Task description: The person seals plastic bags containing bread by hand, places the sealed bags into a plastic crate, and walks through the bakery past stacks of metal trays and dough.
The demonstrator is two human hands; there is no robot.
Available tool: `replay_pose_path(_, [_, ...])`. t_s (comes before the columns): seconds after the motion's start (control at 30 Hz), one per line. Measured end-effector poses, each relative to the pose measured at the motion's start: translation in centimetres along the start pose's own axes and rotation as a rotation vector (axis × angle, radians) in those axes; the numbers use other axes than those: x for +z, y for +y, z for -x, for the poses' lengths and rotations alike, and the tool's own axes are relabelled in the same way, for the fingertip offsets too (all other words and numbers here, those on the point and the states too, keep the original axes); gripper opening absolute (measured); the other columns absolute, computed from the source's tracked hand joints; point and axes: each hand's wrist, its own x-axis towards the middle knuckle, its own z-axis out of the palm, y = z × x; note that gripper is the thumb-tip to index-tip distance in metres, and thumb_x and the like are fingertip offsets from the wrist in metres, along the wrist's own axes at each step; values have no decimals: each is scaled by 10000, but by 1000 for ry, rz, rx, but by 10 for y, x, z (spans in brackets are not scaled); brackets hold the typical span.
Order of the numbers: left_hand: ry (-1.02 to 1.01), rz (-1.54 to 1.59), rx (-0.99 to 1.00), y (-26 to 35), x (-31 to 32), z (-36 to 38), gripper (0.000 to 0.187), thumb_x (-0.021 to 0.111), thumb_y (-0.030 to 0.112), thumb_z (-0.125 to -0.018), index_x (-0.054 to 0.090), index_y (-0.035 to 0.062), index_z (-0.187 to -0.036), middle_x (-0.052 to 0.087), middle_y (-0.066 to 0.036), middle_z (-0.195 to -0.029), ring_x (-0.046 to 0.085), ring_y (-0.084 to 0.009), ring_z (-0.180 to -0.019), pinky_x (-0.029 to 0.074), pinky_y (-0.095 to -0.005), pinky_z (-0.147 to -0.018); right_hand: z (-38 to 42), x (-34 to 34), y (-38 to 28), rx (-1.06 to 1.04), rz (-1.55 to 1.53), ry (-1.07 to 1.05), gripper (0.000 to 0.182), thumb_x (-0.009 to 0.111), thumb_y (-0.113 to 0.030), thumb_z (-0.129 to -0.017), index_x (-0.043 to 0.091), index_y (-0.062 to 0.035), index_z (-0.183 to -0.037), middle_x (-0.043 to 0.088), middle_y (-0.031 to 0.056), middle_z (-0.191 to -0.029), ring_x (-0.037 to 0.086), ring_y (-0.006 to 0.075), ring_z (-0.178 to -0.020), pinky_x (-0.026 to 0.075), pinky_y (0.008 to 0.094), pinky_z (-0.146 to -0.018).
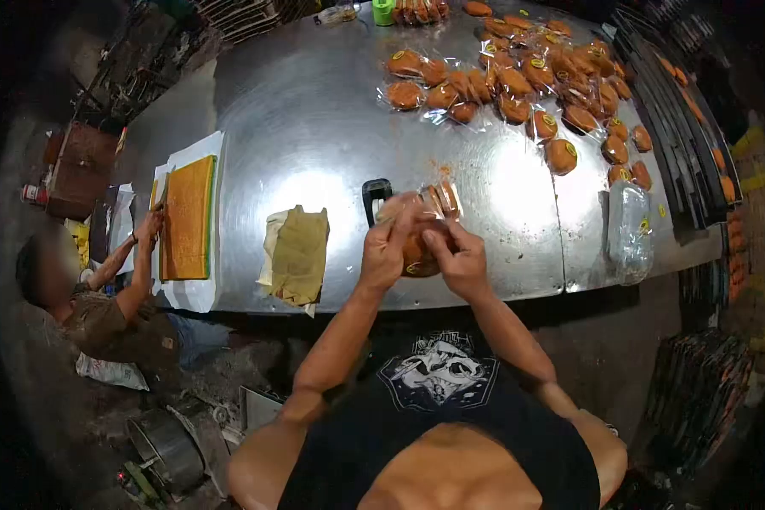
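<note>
Close to the front edge of the metal table, my left hand (pixel 385 251) and my right hand (pixel 459 262) are closed around a brown bun (pixel 418 257) in clear plastic. My fingers hide much of it, and those of the left hand are slightly blurred. Just beyond the left fingers stands a black tape dispenser (pixel 375 189). Beyond the right fingertips lie brown pieces in clear wrap (pixel 442 201), with orange crumbs beside them. A folded tan cloth (pixel 299 255) lies to the left of my hands.
Many wrapped buns (pixel 518 81) with yellow labels spread over the table's back right. Clear plastic bags (pixel 629 229) lie near the right front. Dark trays (pixel 676 136) line the right side. At left, a co-worker's hand (pixel 150 225) touches a large sheet cake (pixel 187 221) on white paper.
</note>
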Motion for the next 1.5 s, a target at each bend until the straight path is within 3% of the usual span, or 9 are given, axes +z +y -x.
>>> replay_pose_path(0.17, [222,-629,467,-12,22,-4,325,676,274,-931,681,39,-1156,615,-146,-1233,619,-280,-1102,498,-346,-912,-19,-13,-11,287,-927,93,205,663,-111,-927,710,1,-1092,648,140,-1234,624,136,-1029,510,275,-861])
replay_pose_path(0.33, [-268,-239,-436,16,8,-13,253,747,222,-871,698,-16,-942,699,-66,-1018,640,-112,-907,522,-276,-815,-28,-40,4,143,-341,-18,177,650,-116,-928,700,5,-1049,705,106,-1027,666,191,-958,520,330,-870])
replay_pose_path(0.57, [-1,21,-80,-12,-3,4,153,659,150,-943,680,-1,-952,637,-48,-1009,594,-111,-944,504,-273,-803,-35,-42,-14,-336,122,-189,134,719,-62,-852,702,-8,-974,658,104,-831,631,218,-746,491,339,-681])
replay_pose_path(0.73, [-80,150,-517,-24,-30,37,167,658,174,-947,631,9,-941,578,-31,-985,559,-116,-926,456,-271,-817,-7,-7,-1,-185,308,-84,204,719,-175,-882,648,6,-820,591,80,-743,577,179,-688,447,341,-613])
replay_pose_path(0.83, [166,-240,-249,-16,-30,57,67,670,46,-883,634,-5,-858,584,-62,-928,576,-134,-856,462,-264,-763,32,32,30,320,0,-130,304,662,-268,-939,631,-4,-792,590,52,-721,582,144,-696,457,337,-639])
replay_pose_path(0.97, [276,-369,51,-20,-45,94,103,636,67,-876,584,11,-945,520,-86,-1063,562,-166,-857,472,-277,-740,74,73,12,616,-852,-304,341,634,-320,-959,558,-57,-1163,547,41,-1194,549,155,-1066,454,309,-914])
replay_pose_path(1.13, [245,559,-439,-23,-57,105,498,511,252,-983,385,40,-1415,460,-119,-1343,529,-239,-1169,476,-392,-965,70,103,23,306,-373,-78,496,697,-397,-902,566,-7,-1179,562,103,-1193,532,166,-1127,468,328,-912])
replay_pose_path(1.33, [213,825,-529,-49,-101,101,335,510,235,-998,504,52,-1279,602,-91,-1167,595,-234,-1096,492,-403,-943,-3,119,99,478,32,-49,347,699,-295,-893,676,20,-748,596,124,-788,592,209,-765,460,341,-693])
replay_pose_path(1.5, [278,812,-540,-2,-104,90,316,573,175,-965,519,53,-1251,616,-74,-1090,624,-204,-1011,509,-365,-890,26,101,63,30,184,-113,259,706,-223,-869,681,18,-779,565,104,-720,552,216,-686,441,350,-635])
